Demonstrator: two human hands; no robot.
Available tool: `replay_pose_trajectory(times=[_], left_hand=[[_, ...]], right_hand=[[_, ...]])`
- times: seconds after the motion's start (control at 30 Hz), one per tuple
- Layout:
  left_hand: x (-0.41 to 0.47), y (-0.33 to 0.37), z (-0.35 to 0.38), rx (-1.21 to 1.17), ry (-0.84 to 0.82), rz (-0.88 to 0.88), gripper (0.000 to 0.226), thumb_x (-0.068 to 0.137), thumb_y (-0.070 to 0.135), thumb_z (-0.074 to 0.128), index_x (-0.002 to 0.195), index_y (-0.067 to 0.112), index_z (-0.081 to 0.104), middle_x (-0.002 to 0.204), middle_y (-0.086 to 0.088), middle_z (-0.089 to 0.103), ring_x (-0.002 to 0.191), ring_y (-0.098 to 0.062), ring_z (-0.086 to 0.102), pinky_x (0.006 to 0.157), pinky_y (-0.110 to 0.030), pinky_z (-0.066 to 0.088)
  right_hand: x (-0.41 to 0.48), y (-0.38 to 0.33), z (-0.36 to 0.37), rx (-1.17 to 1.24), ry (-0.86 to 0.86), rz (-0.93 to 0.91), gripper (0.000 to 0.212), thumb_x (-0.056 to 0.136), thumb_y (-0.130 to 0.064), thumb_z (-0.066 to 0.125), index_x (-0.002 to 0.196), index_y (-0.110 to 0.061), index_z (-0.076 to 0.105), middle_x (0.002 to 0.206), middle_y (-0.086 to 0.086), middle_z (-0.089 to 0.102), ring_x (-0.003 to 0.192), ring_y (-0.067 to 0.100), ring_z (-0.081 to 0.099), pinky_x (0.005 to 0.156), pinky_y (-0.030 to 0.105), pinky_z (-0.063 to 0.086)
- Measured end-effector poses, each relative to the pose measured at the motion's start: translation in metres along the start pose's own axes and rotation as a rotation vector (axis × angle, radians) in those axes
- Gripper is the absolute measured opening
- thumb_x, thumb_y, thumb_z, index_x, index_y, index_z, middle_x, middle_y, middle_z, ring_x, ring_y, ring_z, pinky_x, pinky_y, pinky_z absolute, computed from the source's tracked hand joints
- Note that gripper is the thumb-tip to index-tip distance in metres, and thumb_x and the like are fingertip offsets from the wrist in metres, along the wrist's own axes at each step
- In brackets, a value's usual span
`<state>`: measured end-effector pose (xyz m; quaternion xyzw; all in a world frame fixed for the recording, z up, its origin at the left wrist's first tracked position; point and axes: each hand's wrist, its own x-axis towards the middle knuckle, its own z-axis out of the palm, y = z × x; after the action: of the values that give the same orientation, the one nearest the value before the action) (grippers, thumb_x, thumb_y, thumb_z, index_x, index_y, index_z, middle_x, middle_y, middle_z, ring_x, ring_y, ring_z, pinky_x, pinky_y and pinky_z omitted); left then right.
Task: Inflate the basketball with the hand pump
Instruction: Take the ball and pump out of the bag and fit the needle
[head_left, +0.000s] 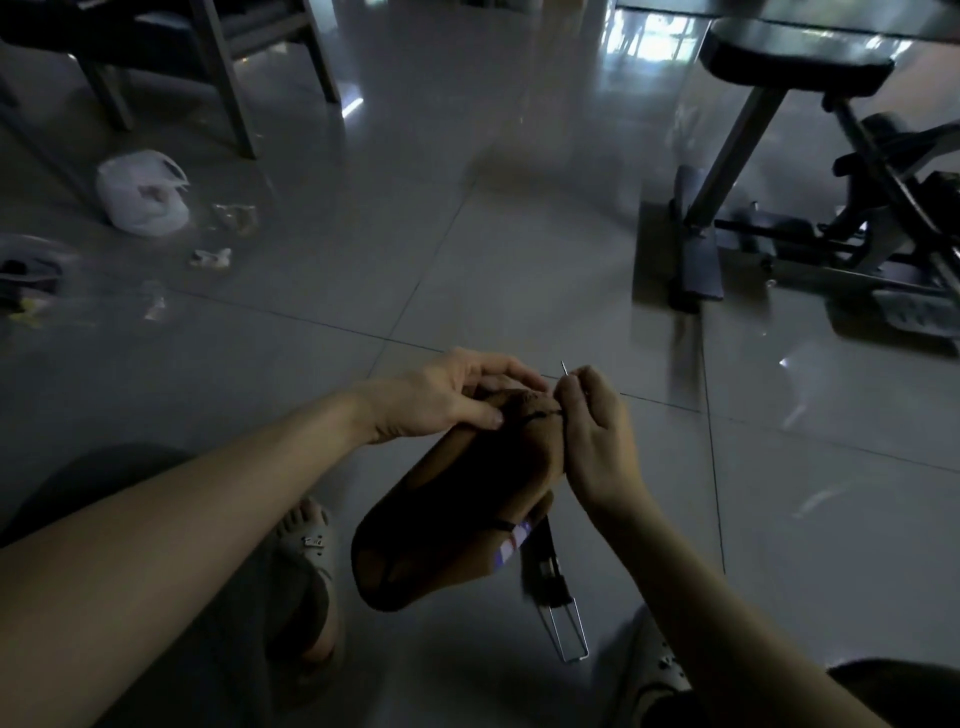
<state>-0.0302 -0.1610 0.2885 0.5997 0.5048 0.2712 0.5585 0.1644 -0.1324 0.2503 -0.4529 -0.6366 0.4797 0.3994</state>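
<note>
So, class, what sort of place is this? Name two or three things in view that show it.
Probably a room in a home, partly used for exercise. Signs: the glossy tiled floor, the exercise machine at the right, and the chair legs at the upper left.

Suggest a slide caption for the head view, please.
Left hand grips the deflated basketball while the right hand pinches a needle beside it, the hand pump lying on the floor.

The basketball (457, 509) hides the upper end of the hand pump (551, 577); the right grip (597, 441) hides the needle (563, 367) base. At nine o'clock, a blurred dark object (26, 275) is cut off.
</note>
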Motion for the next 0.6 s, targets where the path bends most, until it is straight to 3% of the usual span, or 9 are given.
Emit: replay_pose_trajectory(times=[0.17,0.23,0.3,0.33,0.4,0.53,0.6], left_hand=[[0.001,0.002,0.004,0.015,0.053,-0.024,0.045,0.093,-0.004,0.062,0.132,0.017,0.061,0.124,-0.004,0.070,0.115,-0.017,0.066,0.102,-0.036,0.053],[0.000,-0.003,0.011,0.143,0.250,-0.013,0.036,0.092,0.017,0.072,0.127,0.021,0.064,0.116,0.002,0.070,0.107,-0.009,0.068,0.096,-0.036,0.057],[-0.004,-0.002,0.021,0.268,0.484,0.038,0.041,0.082,0.049,0.075,0.115,0.026,0.066,0.105,0.009,0.068,0.096,-0.003,0.067,0.086,-0.032,0.059],[-0.007,0.002,0.028,0.302,0.514,0.061,0.047,0.077,0.061,0.072,0.110,0.028,0.066,0.100,0.011,0.067,0.091,-0.001,0.066,0.081,-0.027,0.059],[-0.012,0.008,0.043,0.369,0.406,0.029,0.055,0.072,0.074,0.069,0.108,0.032,0.065,0.096,0.015,0.066,0.087,0.000,0.064,0.078,-0.024,0.057],[-0.013,0.005,0.061,0.375,0.240,-0.207,0.073,0.067,0.081,0.063,0.118,0.028,0.068,0.105,0.013,0.070,0.096,-0.003,0.066,0.090,-0.035,0.056],[-0.013,0.008,0.064,0.292,0.221,-0.230,0.048,0.081,0.064,0.069,0.109,0.025,0.072,0.095,0.009,0.073,0.086,-0.004,0.069,0.082,-0.030,0.057]], right_hand=[[0.009,-0.002,0.001,0.009,0.132,0.009,0.027,0.104,-0.024,0.044,0.086,-0.009,0.056,0.072,0.006,0.054,0.063,0.018,0.049,0.058,0.043,0.044],[0.012,0.002,0.004,-0.029,0.241,0.058,0.026,0.104,-0.025,0.044,0.085,-0.012,0.057,0.070,0.005,0.055,0.062,0.017,0.051,0.059,0.043,0.045],[0.015,0.008,0.001,-0.064,0.358,0.134,0.027,0.105,-0.026,0.043,0.086,-0.012,0.057,0.072,0.007,0.057,0.064,0.020,0.052,0.061,0.045,0.047],[0.018,0.011,-0.001,-0.071,0.392,0.163,0.027,0.105,-0.028,0.042,0.087,-0.013,0.057,0.074,0.008,0.058,0.065,0.022,0.053,0.062,0.047,0.047],[0.018,0.015,-0.003,-0.092,0.407,0.170,0.027,0.106,-0.030,0.040,0.089,-0.015,0.055,0.075,0.007,0.057,0.067,0.025,0.054,0.062,0.048,0.047],[0.011,0.013,0.003,-0.155,0.393,0.101,0.022,0.106,-0.030,0.039,0.091,-0.020,0.052,0.076,0.003,0.056,0.066,0.022,0.054,0.061,0.047,0.048],[0.007,0.011,0.001,-0.161,0.386,0.080,0.020,0.106,-0.031,0.039,0.091,-0.024,0.051,0.076,0.002,0.056,0.065,0.020,0.053,0.059,0.044,0.047]])
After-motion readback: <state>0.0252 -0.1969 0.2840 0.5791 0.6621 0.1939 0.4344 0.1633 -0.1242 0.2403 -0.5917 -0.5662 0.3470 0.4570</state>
